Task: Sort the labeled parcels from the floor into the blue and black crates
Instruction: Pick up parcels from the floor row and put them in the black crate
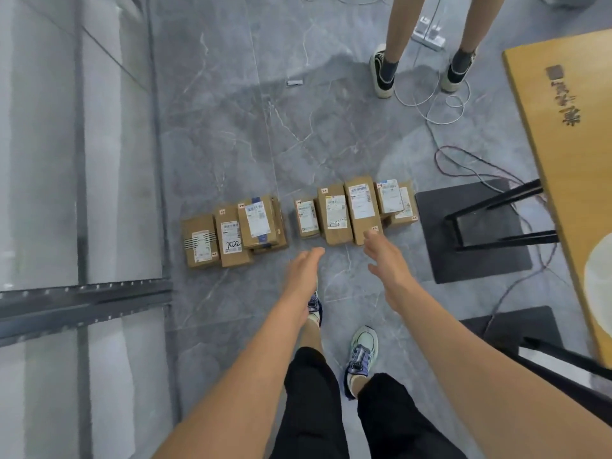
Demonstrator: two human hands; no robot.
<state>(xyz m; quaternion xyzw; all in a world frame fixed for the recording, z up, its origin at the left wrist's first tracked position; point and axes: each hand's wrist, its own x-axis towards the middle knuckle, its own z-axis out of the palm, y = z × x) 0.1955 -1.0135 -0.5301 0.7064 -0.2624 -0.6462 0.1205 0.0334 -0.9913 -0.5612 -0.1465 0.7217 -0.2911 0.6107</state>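
Several brown cardboard parcels with white labels lie in a row on the grey marble floor, in two groups: a left group (231,235) and a right group (356,208). My left hand (303,271) reaches down toward the gap in front of the row, fingers together and extended, holding nothing. My right hand (385,260) is spread open just before the tall parcel (362,210) of the right group, fingertips near its front edge. No blue or black crate is in view.
A wooden table (569,167) with black legs on a dark base plate (473,233) stands at right. Cables (496,175) trail over the floor. Another person's legs (424,58) stand beyond the parcels. A glass wall with a metal frame (82,303) runs along the left.
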